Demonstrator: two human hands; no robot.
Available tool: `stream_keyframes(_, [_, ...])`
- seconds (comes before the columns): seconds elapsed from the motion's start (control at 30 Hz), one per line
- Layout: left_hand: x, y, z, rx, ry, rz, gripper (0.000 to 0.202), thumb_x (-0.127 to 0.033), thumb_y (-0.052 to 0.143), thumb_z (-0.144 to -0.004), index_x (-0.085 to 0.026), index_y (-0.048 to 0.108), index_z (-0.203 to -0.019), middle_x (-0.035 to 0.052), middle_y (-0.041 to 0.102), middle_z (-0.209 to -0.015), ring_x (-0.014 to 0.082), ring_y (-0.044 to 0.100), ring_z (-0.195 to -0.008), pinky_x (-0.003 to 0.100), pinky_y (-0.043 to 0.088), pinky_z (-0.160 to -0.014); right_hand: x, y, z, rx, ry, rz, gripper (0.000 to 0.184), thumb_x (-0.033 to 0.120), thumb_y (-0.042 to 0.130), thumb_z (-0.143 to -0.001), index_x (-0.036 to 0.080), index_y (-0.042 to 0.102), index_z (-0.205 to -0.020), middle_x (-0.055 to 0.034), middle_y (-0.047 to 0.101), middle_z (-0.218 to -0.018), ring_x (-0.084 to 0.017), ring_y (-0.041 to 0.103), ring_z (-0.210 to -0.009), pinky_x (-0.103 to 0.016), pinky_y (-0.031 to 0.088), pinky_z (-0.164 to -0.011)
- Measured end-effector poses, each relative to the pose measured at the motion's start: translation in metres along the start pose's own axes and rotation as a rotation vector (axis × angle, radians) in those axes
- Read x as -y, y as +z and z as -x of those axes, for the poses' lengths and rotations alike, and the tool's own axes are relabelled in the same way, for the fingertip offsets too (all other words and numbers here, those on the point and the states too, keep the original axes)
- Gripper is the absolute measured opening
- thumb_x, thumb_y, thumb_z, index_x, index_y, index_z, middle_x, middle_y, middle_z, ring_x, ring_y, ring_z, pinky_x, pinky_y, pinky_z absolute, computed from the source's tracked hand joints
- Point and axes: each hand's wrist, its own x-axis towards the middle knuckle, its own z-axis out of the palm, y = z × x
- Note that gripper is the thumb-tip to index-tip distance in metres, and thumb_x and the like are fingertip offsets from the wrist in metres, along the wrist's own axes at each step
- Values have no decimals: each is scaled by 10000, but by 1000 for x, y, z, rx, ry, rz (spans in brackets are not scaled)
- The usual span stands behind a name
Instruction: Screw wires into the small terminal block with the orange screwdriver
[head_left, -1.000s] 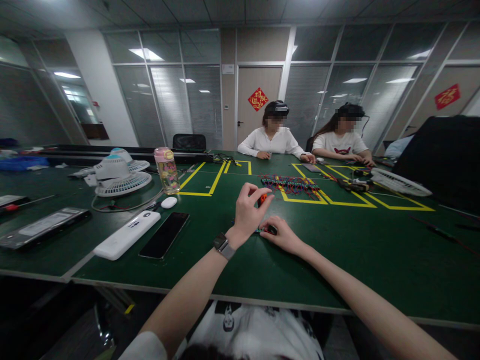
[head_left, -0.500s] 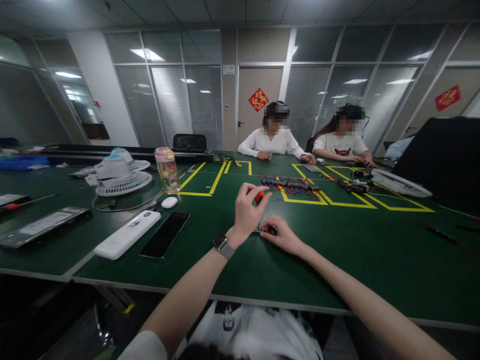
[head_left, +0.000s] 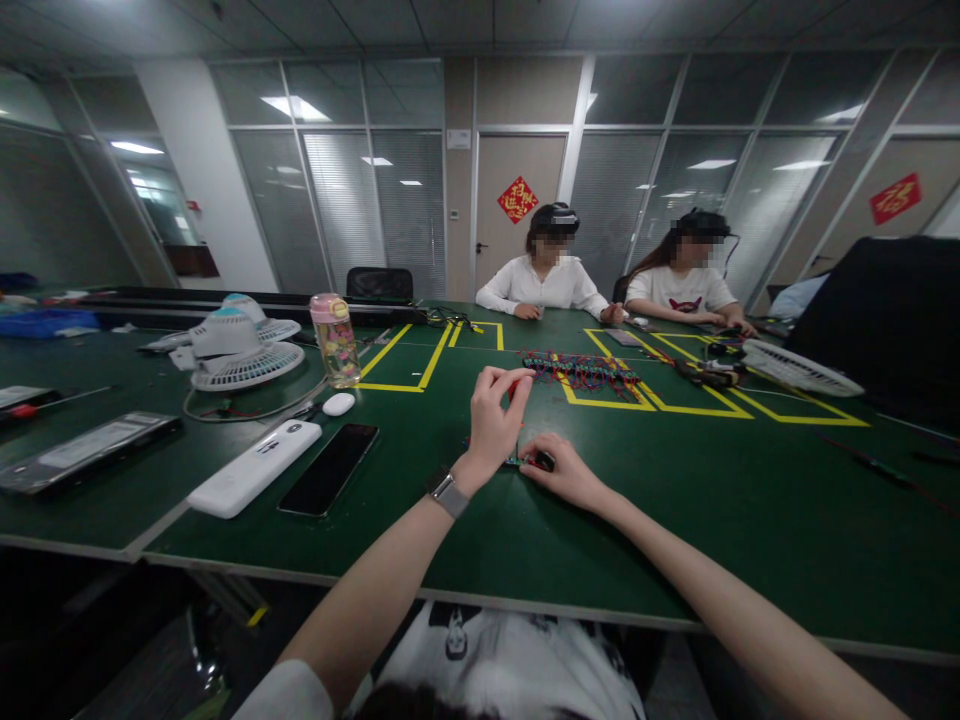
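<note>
My left hand (head_left: 496,420), with a watch on its wrist, is closed around a screwdriver (head_left: 516,448). Most of the handle is hidden by the fingers; the thin shaft points down, nearly upright, at a small green circuit board (head_left: 513,462). On the table, my right hand (head_left: 559,468) pinches the right end of that board, where a black part (head_left: 543,461) shows between the fingers. The left part of the board is hidden behind my left hand. Beyond both hands lies a row of similar boards (head_left: 585,372) with red and blue wires.
To the left on the green table (head_left: 420,530) lie a black phone (head_left: 330,470), a white power bank (head_left: 255,470) and a white oval case (head_left: 339,404). A bottle (head_left: 335,340) and white fans (head_left: 240,350) stand behind them. Two people sit across the table.
My left fingers have closed further over the screwdriver's handle, hiding its orange part. My right hand stays on the board. One person opposite has raised a hand slightly.
</note>
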Motion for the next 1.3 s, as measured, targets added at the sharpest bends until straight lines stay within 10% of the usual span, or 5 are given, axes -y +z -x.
stream_keyframes(1.3, [2, 4, -1, 7, -46, -2, 214, -243, 589, -859, -221, 671, -1055, 39, 558, -946, 158, 560, -902, 302, 458, -875, 1, 0, 1, -12, 5, -19, 88, 191, 643, -774, 193, 597, -849, -24, 618, -802, -200, 556, -813, -342, 418, -776])
